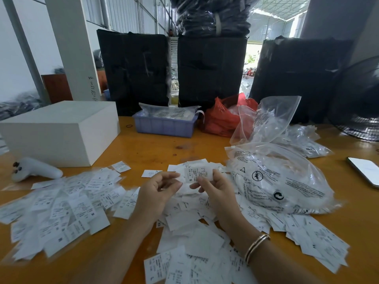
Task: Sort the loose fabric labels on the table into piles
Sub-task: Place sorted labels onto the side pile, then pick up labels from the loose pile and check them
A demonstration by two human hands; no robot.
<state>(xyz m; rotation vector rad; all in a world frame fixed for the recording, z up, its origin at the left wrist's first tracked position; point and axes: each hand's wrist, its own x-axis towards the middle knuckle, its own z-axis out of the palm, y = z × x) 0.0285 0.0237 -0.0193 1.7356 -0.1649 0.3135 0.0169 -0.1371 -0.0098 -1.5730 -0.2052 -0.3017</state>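
Pinching a white label marked S [197, 174] between thumb and fingers, the right hand [214, 186] holds it up above the middle of the table [155, 148], while the left hand [159, 188] hovers just beside it with fingers loosely curled; whether it touches the label I cannot tell. The sorting looks early: a broad spread of labels [61, 206] lies to the left, a loose heap [196, 242] sits under and before the hands, and more trail off right, none in a tidy pile. A clear printed bag [287, 181] just right of the hands seems to hold white labels. Further back, a blue tray [164, 126] holds bagged white items, and a red bag [219, 119] stands beside it, its contents unclear.
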